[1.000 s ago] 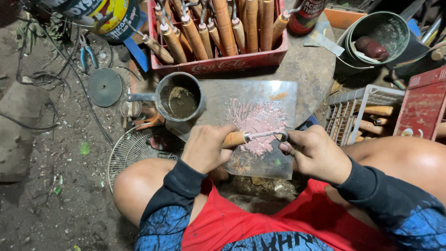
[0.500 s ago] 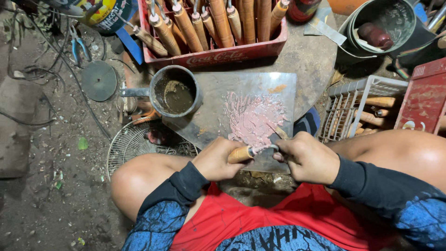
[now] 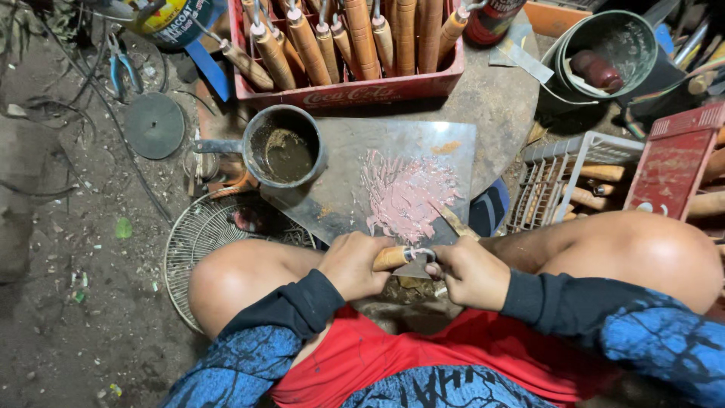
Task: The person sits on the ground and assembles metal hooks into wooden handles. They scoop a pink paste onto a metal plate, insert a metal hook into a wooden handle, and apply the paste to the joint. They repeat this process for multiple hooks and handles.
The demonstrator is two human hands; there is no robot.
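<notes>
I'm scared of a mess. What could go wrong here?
1. The pink paste lies spread on the metal plate, right by both hands, so it might smear onto the left hand or right hand.
2. The pot sits on the plate's corner with its handle sticking out; a bump could tip it.
3. The handle has a metal tip near the fingers, which might nick them.

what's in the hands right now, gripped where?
The left hand grips a wooden handle around its body; the right hand pinches its metal-collared end. Anything more in the right hand cannot be told.
</notes>
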